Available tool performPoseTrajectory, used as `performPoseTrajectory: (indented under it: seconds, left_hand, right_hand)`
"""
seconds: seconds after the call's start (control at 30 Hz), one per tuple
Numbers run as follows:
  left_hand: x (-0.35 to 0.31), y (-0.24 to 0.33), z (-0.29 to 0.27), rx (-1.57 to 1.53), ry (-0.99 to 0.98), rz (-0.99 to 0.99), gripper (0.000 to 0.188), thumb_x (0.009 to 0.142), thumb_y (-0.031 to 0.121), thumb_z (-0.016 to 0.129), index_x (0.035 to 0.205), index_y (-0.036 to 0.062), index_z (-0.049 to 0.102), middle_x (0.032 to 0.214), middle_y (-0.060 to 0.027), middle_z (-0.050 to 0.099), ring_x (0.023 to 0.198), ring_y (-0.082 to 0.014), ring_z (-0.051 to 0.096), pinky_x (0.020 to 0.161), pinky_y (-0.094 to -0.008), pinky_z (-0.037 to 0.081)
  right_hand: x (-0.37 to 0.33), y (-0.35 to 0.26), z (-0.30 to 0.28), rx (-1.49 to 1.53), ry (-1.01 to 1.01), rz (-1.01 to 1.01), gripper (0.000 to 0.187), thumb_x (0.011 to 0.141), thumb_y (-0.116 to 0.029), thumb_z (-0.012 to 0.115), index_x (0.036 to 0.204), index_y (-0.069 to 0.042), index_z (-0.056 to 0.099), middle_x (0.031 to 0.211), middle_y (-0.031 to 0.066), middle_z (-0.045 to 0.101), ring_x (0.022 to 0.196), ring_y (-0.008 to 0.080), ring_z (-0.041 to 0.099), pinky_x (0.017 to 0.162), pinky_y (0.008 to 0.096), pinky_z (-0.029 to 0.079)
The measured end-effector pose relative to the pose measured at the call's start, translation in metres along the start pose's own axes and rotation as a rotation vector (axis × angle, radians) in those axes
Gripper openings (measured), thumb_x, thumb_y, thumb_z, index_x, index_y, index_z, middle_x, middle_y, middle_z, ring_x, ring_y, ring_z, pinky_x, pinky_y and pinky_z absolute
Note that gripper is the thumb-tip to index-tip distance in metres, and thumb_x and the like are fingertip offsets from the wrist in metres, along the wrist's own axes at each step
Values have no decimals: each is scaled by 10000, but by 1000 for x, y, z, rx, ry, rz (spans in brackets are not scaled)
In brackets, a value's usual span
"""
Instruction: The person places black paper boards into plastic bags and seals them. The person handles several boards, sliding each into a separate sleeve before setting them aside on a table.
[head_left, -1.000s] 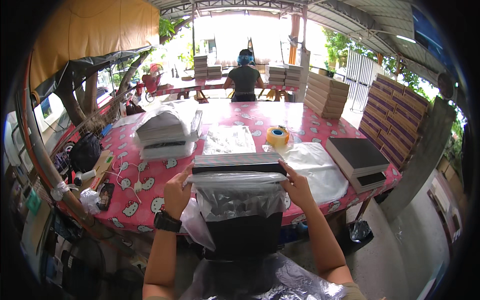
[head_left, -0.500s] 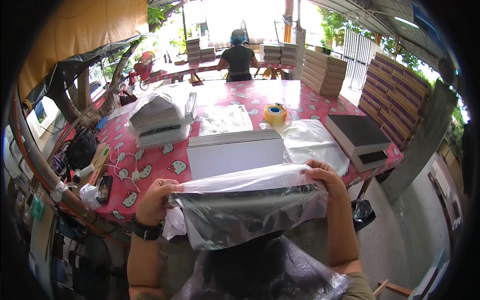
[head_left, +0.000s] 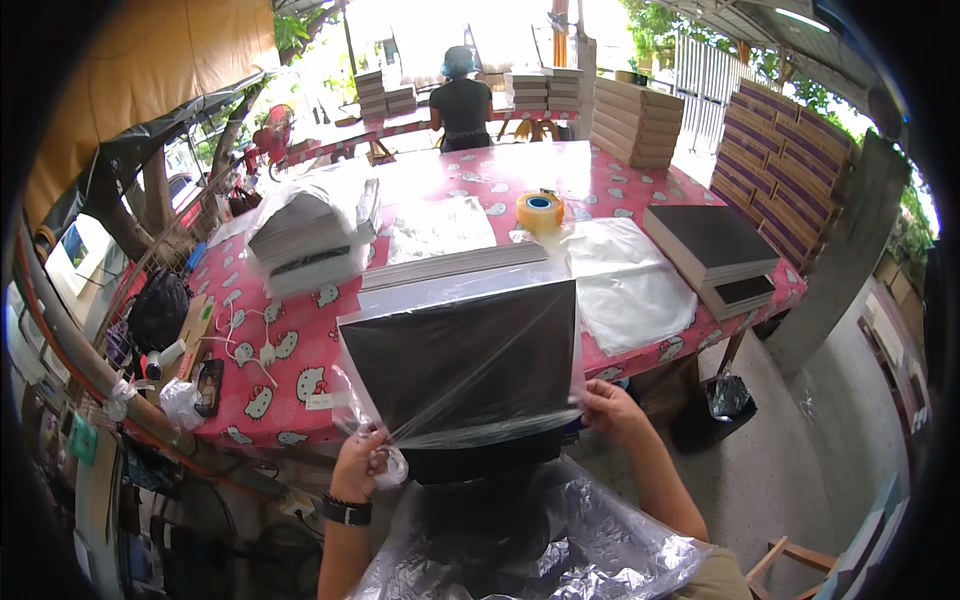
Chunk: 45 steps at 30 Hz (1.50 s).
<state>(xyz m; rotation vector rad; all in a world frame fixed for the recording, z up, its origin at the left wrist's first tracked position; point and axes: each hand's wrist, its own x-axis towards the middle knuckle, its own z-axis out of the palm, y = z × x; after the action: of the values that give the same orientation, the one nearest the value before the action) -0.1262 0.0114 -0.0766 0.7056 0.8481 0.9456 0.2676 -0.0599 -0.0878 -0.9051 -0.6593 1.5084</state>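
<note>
A flat black board point(head_left: 455, 365) stands tilted in front of me inside a clear plastic bag point(head_left: 400, 300). My left hand point(head_left: 360, 465) pinches the bag's lower left edge. The bag's lower right edge is gripped by my right hand point(head_left: 610, 408). The board's bottom end sticks out below the bag, above a crumpled sheet of clear plastic point(head_left: 540, 545) on my lap. Behind the board, a stack of bagged flat pieces point(head_left: 445, 262) lies on the red patterned table point(head_left: 290, 350).
A yellow tape roll point(head_left: 540, 210), a pile of clear bags point(head_left: 625, 285), black boards point(head_left: 712, 245) at the right and a wrapped stack point(head_left: 310, 235) at the left lie on the table. A person point(head_left: 460, 100) stands at the far end. Cardboard stacks point(head_left: 635, 120) rise beyond.
The bag has been drawn down over the black board: my hands moved from the board's top edge toward me to its lower edge, and the board now stands covered.
</note>
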Motion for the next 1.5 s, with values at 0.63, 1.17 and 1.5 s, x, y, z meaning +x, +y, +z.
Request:
performPoseTrajectory:
  seconds: [0.63,1.17,1.5]
  left_hand:
    - [-37,23,44,248,175,469,184,753,92,624,887,-25,577,608,19,500,434,-4,329,389,-170,217]
    - [5,-157,-98,291,17,-98,330,794,197,562,1052,-1,506,968,-126,567,811,-192,556,670,-289,445]
    - [20,-94,-175,770,1006,442,301,770,157,558,980,-54,514,841,-106,569,720,-197,550,636,-300,462]
  right_hand:
    - [-28,-48,53,-516,51,-410,107,710,-58,660,711,-30,556,620,-52,493,569,14,416,501,171,311]
    - [-10,150,-118,177,-228,172,146,760,-64,614,858,-43,509,783,28,573,706,120,565,623,258,474]
    - [0,80,-44,-164,297,-154,238,750,-136,620,948,-20,559,882,80,607,711,110,534,631,217,419]
